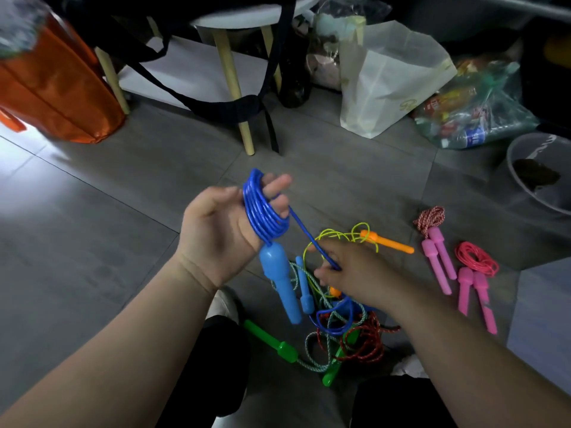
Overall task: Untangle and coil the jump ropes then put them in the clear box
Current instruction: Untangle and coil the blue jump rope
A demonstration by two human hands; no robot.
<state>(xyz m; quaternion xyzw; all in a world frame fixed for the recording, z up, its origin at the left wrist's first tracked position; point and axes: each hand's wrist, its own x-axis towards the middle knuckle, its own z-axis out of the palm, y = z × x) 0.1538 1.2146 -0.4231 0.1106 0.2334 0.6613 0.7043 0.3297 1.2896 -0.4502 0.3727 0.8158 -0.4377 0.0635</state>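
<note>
My left hand [216,230] is raised with several loops of the blue jump rope [262,211] wound around its fingers, and one light-blue handle [281,279] hangs below the palm. My right hand [349,270] pinches the free blue strand that runs down from the coil. Under it lies a tangled pile of ropes [346,329] on the floor, with green handles [278,344], a yellow rope with an orange handle [389,242], a red speckled rope and a second blue handle [304,288]. Two coiled ropes with pink handles [438,254] [475,282] lie to the right.
A clear round tub [522,186] stands at the far right. Behind are a white stool's wooden legs [234,88] with black straps, an orange bag [52,88] at left, a white paper bag [392,75] and a plastic bag of packets [475,109]. Grey tiled floor spreads to the left.
</note>
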